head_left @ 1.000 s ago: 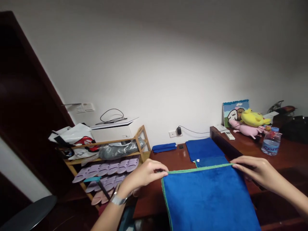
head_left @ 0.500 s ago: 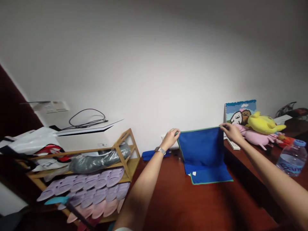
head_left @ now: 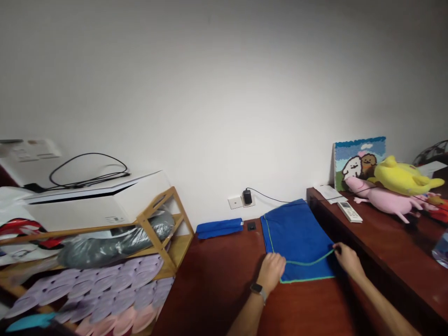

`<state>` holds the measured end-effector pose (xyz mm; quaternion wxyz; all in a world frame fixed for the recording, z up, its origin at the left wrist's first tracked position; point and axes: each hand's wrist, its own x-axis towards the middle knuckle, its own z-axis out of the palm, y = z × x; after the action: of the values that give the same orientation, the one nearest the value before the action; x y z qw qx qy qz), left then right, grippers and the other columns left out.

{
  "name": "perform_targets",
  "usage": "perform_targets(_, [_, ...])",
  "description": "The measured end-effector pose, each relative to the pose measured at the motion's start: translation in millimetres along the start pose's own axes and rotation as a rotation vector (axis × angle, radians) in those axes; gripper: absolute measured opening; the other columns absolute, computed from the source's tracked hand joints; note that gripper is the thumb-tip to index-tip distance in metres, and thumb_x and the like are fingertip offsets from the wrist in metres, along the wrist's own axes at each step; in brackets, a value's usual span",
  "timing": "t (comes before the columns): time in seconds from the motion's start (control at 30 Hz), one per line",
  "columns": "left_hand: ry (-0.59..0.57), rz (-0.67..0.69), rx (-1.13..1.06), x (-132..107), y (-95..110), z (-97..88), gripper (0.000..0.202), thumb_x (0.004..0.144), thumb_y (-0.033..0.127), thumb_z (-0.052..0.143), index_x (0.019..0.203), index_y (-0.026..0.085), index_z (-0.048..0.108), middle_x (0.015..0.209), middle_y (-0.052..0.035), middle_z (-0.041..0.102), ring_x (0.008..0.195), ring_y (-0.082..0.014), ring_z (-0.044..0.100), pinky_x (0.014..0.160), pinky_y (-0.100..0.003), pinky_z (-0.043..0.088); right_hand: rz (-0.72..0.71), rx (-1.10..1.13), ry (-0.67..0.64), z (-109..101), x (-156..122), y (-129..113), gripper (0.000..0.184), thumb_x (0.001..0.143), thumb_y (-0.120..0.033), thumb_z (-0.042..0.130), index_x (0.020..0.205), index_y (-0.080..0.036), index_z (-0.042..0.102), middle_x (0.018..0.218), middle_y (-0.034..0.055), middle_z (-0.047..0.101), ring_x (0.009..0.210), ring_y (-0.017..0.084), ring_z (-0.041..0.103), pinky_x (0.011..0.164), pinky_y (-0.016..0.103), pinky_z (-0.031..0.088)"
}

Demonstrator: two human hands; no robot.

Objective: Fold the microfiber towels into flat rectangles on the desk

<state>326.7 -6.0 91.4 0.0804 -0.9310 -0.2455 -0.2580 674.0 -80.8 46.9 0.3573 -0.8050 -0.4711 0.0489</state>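
Observation:
A blue cloth (head_left: 297, 233) with green edging lies doubled over on the reddish-brown table (head_left: 224, 280), its far end touching the wall. My left hand (head_left: 273, 270), a watch on its wrist, is closed on the left corner of the cloth's upper layer. The right corner of that same layer is pinched in my right hand (head_left: 346, 259). Between my hands the green edge sags a little, just short of the lower layer's near edge. A second blue cloth (head_left: 220, 227), folded into a narrow strip, rests by the wall at the left.
On the left a wooden rack (head_left: 182, 247) holds lilac and pink slippers (head_left: 115, 289) and a white box (head_left: 140, 196). A charger (head_left: 247, 196) sits in the wall socket. The right-hand cabinet carries a remote control (head_left: 350, 212), plush toys (head_left: 399, 177) and a water bottle (head_left: 441, 249).
Both hands have come down and towards me with the cloth's raised edge, laying the upper layer over the lower one. The view has shifted a little to the right.

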Motion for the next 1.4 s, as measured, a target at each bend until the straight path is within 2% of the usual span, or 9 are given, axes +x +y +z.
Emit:
perform_targets(0.17, [0.066, -0.092, 0.022, -43.5, 15.4, 39.8, 0.028, 0.104, 0.011, 0.043, 0.092, 0.020, 0.066, 0.083, -0.0038, 0.067, 0.078, -0.0217, 0.063, 0.072, -0.036, 0.050, -0.066, 0.043, 0.024, 36.3, -31.8, 40.1, 0.032, 0.084, -0.040, 0.044, 0.095, -0.024, 0.068, 0.109, 0.0136, 0.078, 0.098, 0.030, 0.077, 0.080, 0.039, 0.060])
perform_targets(0.33, [0.138, -0.125, -0.027, -43.1, 18.3, 39.2, 0.019, 0.102, 0.010, 0.049, 0.101, 0.021, 0.064, 0.091, -0.0040, 0.067, 0.086, -0.0215, 0.063, 0.081, -0.037, 0.049, -0.102, 0.024, 0.134, 24.3, -32.7, 37.9, 0.041, 0.089, -0.050, 0.039, 0.105, -0.024, 0.066, 0.113, 0.0126, 0.076, 0.100, 0.031, 0.075, 0.086, 0.042, 0.059])
perform_targets(0.5, [0.036, -0.090, 0.024, -58.0, 24.8, 52.5, 0.016, 0.093, 0.007, 0.059, 0.089, 0.023, 0.061, 0.086, -0.0031, 0.064, 0.082, -0.0222, 0.060, 0.077, -0.037, 0.048, -0.123, -0.018, -0.004, 21.8, -51.8, 47.1, 0.034, 0.086, -0.046, 0.041, 0.095, -0.025, 0.066, 0.107, 0.0128, 0.077, 0.094, 0.031, 0.076, 0.081, 0.042, 0.060])
perform_targets(0.67, [-0.025, -0.135, -0.006, -70.7, 25.3, 57.7, 0.016, 0.089, 0.006, 0.063, 0.090, 0.022, 0.063, 0.089, -0.0020, 0.065, 0.087, -0.0218, 0.062, 0.079, -0.036, 0.048, -0.226, -0.041, 0.028, 19.5, -63.3, 54.6, 0.035, 0.088, -0.048, 0.042, 0.091, -0.026, 0.068, 0.101, 0.0134, 0.077, 0.095, 0.032, 0.076, 0.084, 0.044, 0.060])
perform_targets(0.87, [-0.116, -0.238, -0.248, -92.0, 30.7, 31.3, 0.029, 0.090, 0.013, 0.066, 0.114, 0.028, 0.068, 0.112, -0.0018, 0.072, 0.106, -0.0231, 0.065, 0.094, -0.038, 0.054, -0.348, -0.174, 0.049, 12.0, -71.9, 52.4, 0.029, 0.080, -0.041, 0.048, 0.085, -0.033, 0.075, 0.098, 0.0166, 0.079, 0.091, 0.040, 0.075, 0.081, 0.057, 0.060])
perform_targets(1.0, [-0.119, -0.357, -0.237, -156.6, -13.3, -21.6, 0.034, 0.091, 0.011, 0.060, 0.117, 0.030, 0.069, 0.115, -0.0025, 0.074, 0.108, -0.0237, 0.067, 0.099, -0.040, 0.055, -0.391, -0.347, 0.197, 18.0, -83.4, 44.5, 0.037, 0.081, -0.035, 0.042, 0.090, -0.031, 0.078, 0.106, 0.0175, 0.077, 0.094, 0.044, 0.073, 0.074, 0.061, 0.056])
perform_targets(1.1, [-0.076, -0.524, -0.095, -224.6, -71.1, -66.9, 0.035, 0.092, 0.009, 0.051, 0.114, 0.026, 0.072, 0.120, -0.0071, 0.074, 0.113, -0.0266, 0.068, 0.103, -0.047, 0.056, -0.511, -0.336, 0.220, 43.7, -88.8, 3.2, 0.037, 0.086, -0.033, 0.043, 0.096, -0.031, 0.079, 0.115, 0.0179, 0.076, 0.094, 0.041, 0.072, 0.074, 0.057, 0.056])
perform_targets(1.2, [-0.050, -0.633, -0.019, -275.4, -114.7, -96.8, 0.033, 0.095, 0.014, 0.049, 0.118, 0.024, 0.072, 0.122, -0.0094, 0.074, 0.114, -0.0283, 0.070, 0.102, -0.050, 0.058, -0.751, -0.194, 0.028, 96.2, -93.5, -85.1, 0.034, 0.094, -0.031, 0.046, 0.104, -0.027, 0.078, 0.117, 0.0155, 0.076, 0.100, 0.033, 0.072, 0.085, 0.047, 0.058])
perform_targets(1.4, [-0.033, -0.699, -0.045, -294.4, -124.2, -99.5, 0.036, 0.093, 0.011, 0.053, 0.120, 0.027, 0.070, 0.124, -0.0071, 0.073, 0.116, -0.0267, 0.068, 0.103, -0.048, 0.058, -0.884, -0.201, -0.329, 235.7, -76.1, -293.6, 0.045, 0.093, -0.017, 0.047, 0.132, -0.019, 0.070, 0.140, 0.0145, 0.068, 0.124, 0.028, 0.064, 0.105, 0.040, 0.052])
